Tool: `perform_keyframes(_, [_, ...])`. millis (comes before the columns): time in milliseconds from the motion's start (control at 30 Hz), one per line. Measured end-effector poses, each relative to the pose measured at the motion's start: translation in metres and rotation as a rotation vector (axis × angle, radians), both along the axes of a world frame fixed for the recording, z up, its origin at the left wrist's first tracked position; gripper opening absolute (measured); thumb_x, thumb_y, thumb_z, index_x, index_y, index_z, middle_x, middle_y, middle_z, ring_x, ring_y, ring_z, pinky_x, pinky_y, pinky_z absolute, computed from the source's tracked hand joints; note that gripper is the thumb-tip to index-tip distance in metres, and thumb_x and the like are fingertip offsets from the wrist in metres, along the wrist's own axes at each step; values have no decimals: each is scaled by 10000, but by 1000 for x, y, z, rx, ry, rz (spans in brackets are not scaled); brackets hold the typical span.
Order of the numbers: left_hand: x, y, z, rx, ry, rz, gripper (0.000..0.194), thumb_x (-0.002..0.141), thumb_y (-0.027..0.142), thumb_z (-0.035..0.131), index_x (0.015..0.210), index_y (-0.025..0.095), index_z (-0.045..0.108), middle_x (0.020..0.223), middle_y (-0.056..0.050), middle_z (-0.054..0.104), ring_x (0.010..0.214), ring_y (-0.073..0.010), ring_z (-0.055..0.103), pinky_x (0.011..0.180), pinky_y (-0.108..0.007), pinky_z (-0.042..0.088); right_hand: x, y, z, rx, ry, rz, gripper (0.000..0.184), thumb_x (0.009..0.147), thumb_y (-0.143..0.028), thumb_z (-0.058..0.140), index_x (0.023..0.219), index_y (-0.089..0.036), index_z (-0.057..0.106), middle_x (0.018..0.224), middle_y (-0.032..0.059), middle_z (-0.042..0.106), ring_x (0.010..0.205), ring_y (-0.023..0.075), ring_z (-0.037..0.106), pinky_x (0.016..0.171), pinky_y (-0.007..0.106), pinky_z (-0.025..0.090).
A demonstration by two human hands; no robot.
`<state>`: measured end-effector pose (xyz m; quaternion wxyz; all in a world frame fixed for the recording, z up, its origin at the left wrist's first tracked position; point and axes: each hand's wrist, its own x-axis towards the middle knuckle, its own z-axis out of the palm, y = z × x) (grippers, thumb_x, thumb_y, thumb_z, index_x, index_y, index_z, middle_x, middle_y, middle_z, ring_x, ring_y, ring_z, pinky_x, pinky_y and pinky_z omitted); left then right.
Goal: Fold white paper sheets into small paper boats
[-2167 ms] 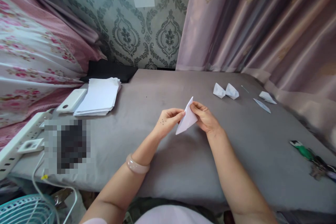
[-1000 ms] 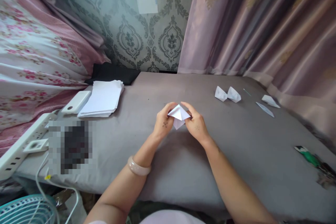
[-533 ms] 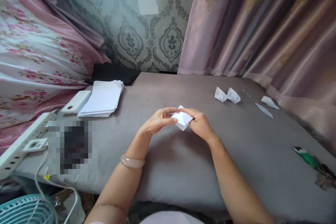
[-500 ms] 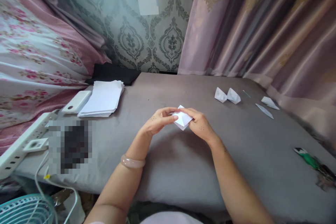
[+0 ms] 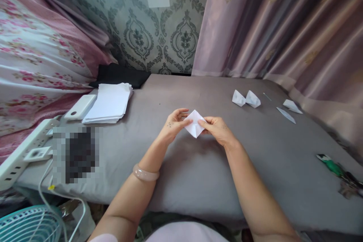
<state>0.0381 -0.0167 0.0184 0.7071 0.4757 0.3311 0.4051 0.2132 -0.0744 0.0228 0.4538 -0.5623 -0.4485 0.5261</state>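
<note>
A small folded sheet of white paper [image 5: 195,128], diamond-shaped with a crease down its middle, is held above the grey cloth-covered table [image 5: 181,174]. My left hand [image 5: 175,124] pinches its left corner, thumb on the face and fingers behind. On the opposite corner, my right hand [image 5: 217,128] grips in the same way, its thumb pressed on the front. The fingers behind the paper are partly hidden. A pale bangle [image 5: 145,174] circles my left forearm.
Folded paper boats [image 5: 253,99] and a flat paper piece [image 5: 286,115] lie at right, beyond a bunch of keys [image 5: 334,168]. At left are a paper stack [image 5: 109,102], a white power bank [image 5: 81,107], a power strip [image 5: 27,153] and a blurred dark patch [image 5: 81,155].
The paper went from a folded triangle to a partly opened shape and is now a flat diamond facing me. Both hands have shifted to pinch its left and right corners.
</note>
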Motion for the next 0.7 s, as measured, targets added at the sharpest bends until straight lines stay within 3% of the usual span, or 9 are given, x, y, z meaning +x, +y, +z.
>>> perform_keyframes(133, [-1, 4, -7, -133, 113, -37, 356, 650, 188, 814, 943, 98, 633, 829, -69, 685, 715, -155, 647, 672, -292, 509, 2, 1, -5, -64, 67, -20, 228, 785, -357, 707, 908, -172, 755, 846, 39, 749, 777, 162, 690, 722, 280, 577])
perform_keyframes(300, [-2, 8, -9, -157, 151, 26, 273, 640, 113, 810, 852, 107, 639, 704, -23, 666, 610, -120, 624, 614, -256, 494, 2, 3, -7, -141, 111, -34, 141, 860, -241, 637, 852, -160, 752, 812, 53, 750, 648, 110, 674, 628, 223, 579])
perform_keyframes(400, [-3, 6, -5, -197, 155, -11, 263, 659, 138, 811, 868, 96, 656, 771, -52, 687, 669, -134, 650, 660, -268, 519, 0, 4, -7, -117, 80, -101, 125, 865, -205, 631, 858, -159, 747, 792, 43, 745, 617, 105, 665, 608, 226, 584])
perform_keyframes(533, [-4, 5, -4, -223, 136, -71, 325, 626, 121, 823, 906, 84, 663, 877, -83, 701, 747, -152, 668, 720, -288, 533, -1, 4, -7, -101, 94, -108, 120, 864, -226, 635, 894, -156, 728, 842, 44, 746, 713, 126, 690, 647, 231, 591])
perform_keyframes(700, [-2, 6, -10, -144, 94, -6, 341, 596, 85, 808, 896, 102, 646, 798, -33, 689, 676, -125, 642, 695, -282, 520, -6, 4, -9, -120, 110, -67, 359, 721, -207, 771, 1059, -168, 654, 914, 51, 745, 836, 169, 698, 704, 264, 593])
